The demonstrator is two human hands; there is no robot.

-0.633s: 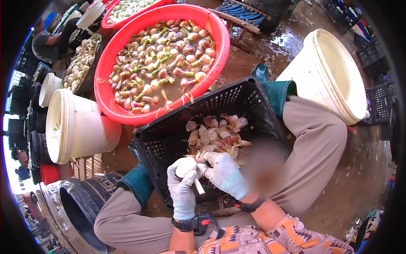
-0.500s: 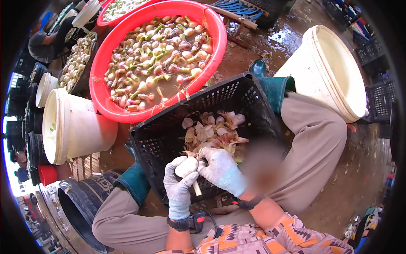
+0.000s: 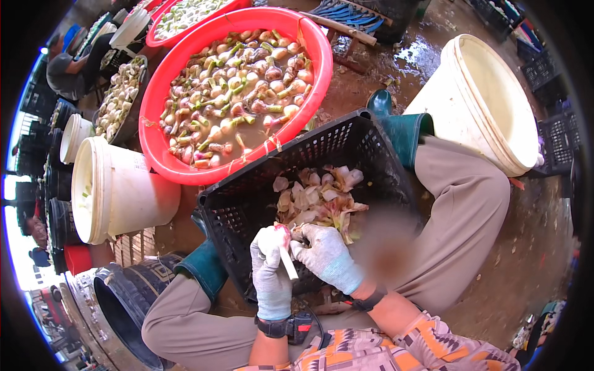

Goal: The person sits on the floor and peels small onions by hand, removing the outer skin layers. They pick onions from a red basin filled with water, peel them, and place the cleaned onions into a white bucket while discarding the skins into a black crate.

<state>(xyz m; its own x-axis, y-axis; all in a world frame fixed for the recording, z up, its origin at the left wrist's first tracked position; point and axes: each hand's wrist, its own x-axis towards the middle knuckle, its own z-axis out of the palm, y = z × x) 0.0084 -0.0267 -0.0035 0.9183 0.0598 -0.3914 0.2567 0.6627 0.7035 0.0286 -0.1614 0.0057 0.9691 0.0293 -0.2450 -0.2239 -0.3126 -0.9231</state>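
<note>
My gloved left hand (image 3: 268, 267) is closed round a garlic bulb (image 3: 283, 235), whose pinkish root end faces up and whose pale cut stem hangs toward me. Right beside it, my gloved right hand (image 3: 324, 252) has its fingers curled together near the bulb; what sits in them is hidden. Both hands are over the near side of a black plastic crate (image 3: 232, 213) between my legs. Papery white and pinkish garlic peelings (image 3: 322, 195) lie in a heap inside the crate.
Beyond the crate stands a red basin (image 3: 151, 139) of unpeeled garlic in murky water. White buckets (image 3: 139, 188) are on the left, another white bucket (image 3: 427, 93) at the right. A dark barrel (image 3: 124, 309) lies by my left knee. A person (image 3: 67, 73) sits far left.
The garlic bulb has turned in my left hand, so its pinkish end now shows where smooth white showed before. Both hands stay close together, and the whole view has shifted slightly.
</note>
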